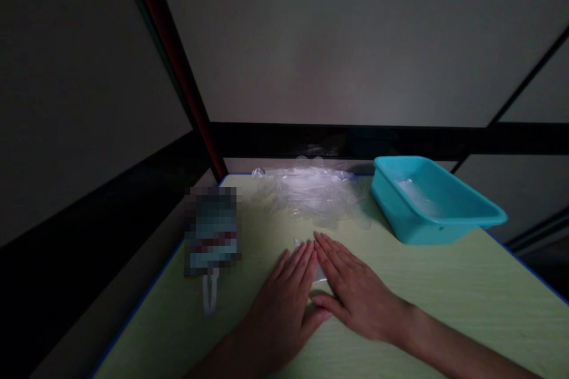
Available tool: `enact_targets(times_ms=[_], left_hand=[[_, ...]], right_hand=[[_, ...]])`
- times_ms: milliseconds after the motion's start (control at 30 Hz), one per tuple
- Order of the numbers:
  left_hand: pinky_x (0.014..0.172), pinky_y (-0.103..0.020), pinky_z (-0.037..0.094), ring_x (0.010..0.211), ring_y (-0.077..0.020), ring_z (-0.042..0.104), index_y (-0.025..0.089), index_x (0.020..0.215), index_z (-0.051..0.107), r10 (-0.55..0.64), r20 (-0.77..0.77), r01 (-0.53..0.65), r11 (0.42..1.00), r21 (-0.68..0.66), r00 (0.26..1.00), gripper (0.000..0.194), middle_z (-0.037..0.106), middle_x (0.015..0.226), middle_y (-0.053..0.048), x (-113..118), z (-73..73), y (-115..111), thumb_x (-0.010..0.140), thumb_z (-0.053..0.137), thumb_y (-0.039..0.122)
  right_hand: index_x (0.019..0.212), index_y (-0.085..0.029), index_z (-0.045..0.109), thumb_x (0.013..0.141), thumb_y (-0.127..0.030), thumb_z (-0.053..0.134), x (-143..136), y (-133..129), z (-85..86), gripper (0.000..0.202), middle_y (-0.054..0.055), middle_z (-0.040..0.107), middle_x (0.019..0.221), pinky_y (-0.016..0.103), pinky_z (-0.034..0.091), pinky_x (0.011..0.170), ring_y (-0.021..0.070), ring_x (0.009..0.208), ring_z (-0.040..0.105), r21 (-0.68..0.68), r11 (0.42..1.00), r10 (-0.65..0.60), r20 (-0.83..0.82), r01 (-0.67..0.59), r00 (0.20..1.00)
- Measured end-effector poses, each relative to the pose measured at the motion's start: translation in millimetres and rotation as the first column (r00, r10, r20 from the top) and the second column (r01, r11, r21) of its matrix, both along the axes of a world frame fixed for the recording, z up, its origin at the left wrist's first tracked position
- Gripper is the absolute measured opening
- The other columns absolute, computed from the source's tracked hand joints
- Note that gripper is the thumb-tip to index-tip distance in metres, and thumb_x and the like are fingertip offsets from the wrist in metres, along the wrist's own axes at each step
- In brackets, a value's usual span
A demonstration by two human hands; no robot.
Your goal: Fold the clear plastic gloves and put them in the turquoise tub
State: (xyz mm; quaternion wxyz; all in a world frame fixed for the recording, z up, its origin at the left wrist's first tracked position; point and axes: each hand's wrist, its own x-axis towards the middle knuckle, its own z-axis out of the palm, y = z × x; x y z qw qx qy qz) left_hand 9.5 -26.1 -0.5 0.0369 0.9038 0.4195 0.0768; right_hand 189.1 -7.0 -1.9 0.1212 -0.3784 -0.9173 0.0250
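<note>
Left hand point(287, 299) and right hand point(358, 290) laid palm-down over clear plastic piece point(319, 274), between side edges of table point(448, 290). Table pale green, wood-grained, blue-edged, backed by grey wall point(355, 41); plastic pile point(311, 189) heaped along far edge, turquoise basin point(400, 213) set at far right corner. Fingers stretched straight, both hands unclenched, angled inward, fingertips brought close.

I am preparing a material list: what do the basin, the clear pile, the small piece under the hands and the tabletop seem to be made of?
Basin: probably moulded plastic; smooth turquoise, with a rounded rim.
Clear pile: likely thin plastic; transparent, with glossy glints.
Small piece: perhaps plastic film; pale and shiny, mostly covered, so uncertain.
Tabletop: perhaps laminate; fairly matt, with fine grain streaks.
</note>
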Motion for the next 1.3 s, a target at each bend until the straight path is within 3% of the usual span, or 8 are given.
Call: enact_targets(times_ms=[533, 633, 700, 767, 867, 967, 1067, 1300], left_hand=[[0.107, -0.045, 0.016, 0.133, -0.0223, 0.015, 0.011, 0.136, 0.023, 0.019, 0.030, -0.018, 0.999, -0.027, 0.999, 0.062, 0.020, 0.144, -0.012, 1, 1.4, 0, 0.087, 0.039, 0.045], [0.107, -0.046, 0.017, 0.132, -0.0229, 0.016, 0.009, 0.134, 0.027, 0.040, 0.047, -0.039, 0.999, -0.015, 0.998, 0.061, 0.023, 0.143, -0.013, 1, 0.3, 1, 0.085, 0.044, 0.041], [0.106, -0.046, 0.018, 0.132, -0.0237, 0.018, 0.008, 0.133, 0.030, 0.049, 0.059, -0.049, 0.999, 0.000, 0.997, 0.061, 0.026, 0.142, -0.013, 1, -0.8, 1, 0.083, 0.047, 0.038], [0.106, -0.046, 0.020, 0.131, -0.0240, 0.022, 0.008, 0.132, 0.032, 0.049, 0.071, -0.050, 0.999, 0.010, 0.996, 0.059, 0.029, 0.141, -0.014, 1, -1.1, 1, 0.082, 0.049, 0.035], [0.105, -0.046, 0.022, 0.128, -0.0238, 0.028, 0.008, 0.131, 0.032, 0.056, 0.085, -0.057, 0.998, 0.012, 0.995, 0.058, 0.033, 0.139, -0.014, 2, 0.4, 0, 0.081, 0.049, 0.030], [0.105, -0.046, 0.023, 0.127, -0.0237, 0.031, 0.007, 0.131, 0.032, 0.066, 0.095, -0.067, 0.998, 0.014, 0.993, 0.057, 0.035, 0.138, -0.014, 3, 2.2, 0, 0.080, 0.049, 0.027], [0.105, -0.046, 0.024, 0.127, -0.0235, 0.032, 0.008, 0.130, 0.035, 0.071, 0.097, -0.073, 0.997, 0.016, 0.993, 0.055, 0.037, 0.137, -0.014, 3, 2.5, 1, 0.080, 0.048, 0.026], [0.104, -0.046, 0.026, 0.127, -0.0237, 0.031, 0.009, 0.127, 0.039, 0.076, 0.123, -0.077, 0.997, 0.007, 0.989, 0.051, 0.038, 0.136, -0.014, 2, 0.9, 1, 0.080, 0.049, 0.025]], right_hand=[[0.136, -0.003, 0.024, 0.086, -0.048, 0.042, 0, 2, 2.4, 0.070, 0.020, 0.020, 0.142, 0.042, 0.027, 0.105, 0.0261, 0.131, 0.018, -0.067, 0.998, -0.013, -0.017, 0.012, 1.000], [0.134, -0.004, 0.029, 0.086, -0.039, 0.047, 4, 5, 5.8, 0.063, 0.019, 0.027, 0.140, 0.041, 0.031, 0.103, 0.0246, 0.129, 0.025, -0.035, 0.999, 0.033, -0.095, -0.036, 0.995], [0.127, -0.007, 0.041, 0.087, -0.031, 0.047, 8, 9, 8.2, 0.047, 0.017, 0.039, 0.134, 0.041, 0.034, 0.101, 0.0236, 0.125, 0.034, 0.050, 0.992, 0.124, -0.147, -0.118, 0.981], [0.111, -0.011, 0.055, 0.089, -0.027, 0.046, 12, 14, 9.7, 0.030, 0.013, 0.054, 0.120, 0.040, 0.038, 0.098, 0.0222, 0.115, 0.046, 0.159, 0.966, 0.234, -0.188, -0.205, 0.954], [0.098, -0.012, 0.059, 0.090, -0.026, 0.043, 17, 20, 10.1, 0.023, 0.008, 0.064, 0.099, 0.034, 0.044, 0.089, 0.0183, 0.095, 0.058, 0.234, 0.933, 0.327, -0.244, -0.272, 0.913], [0.098, -0.011, 0.059, 0.091, -0.022, 0.042, 19, 22, 8.3, 0.021, 0.006, 0.066, 0.091, 0.032, 0.047, 0.082, 0.0176, 0.087, 0.059, 0.264, 0.914, 0.371, -0.243, -0.307, 0.896], [0.100, -0.010, 0.058, 0.090, -0.016, 0.043, 18, 22, 6.1, 0.019, 0.007, 0.066, 0.095, 0.033, 0.046, 0.081, 0.0189, 0.088, 0.058, 0.300, 0.890, 0.409, -0.198, -0.342, 0.890], [0.106, -0.011, 0.057, 0.092, -0.016, 0.036, 17, 20, 10.4, 0.025, 0.008, 0.065, 0.090, 0.031, 0.046, 0.073, 0.0171, 0.081, 0.057, 0.172, 0.931, 0.341, -0.104, -0.321, 0.934]])
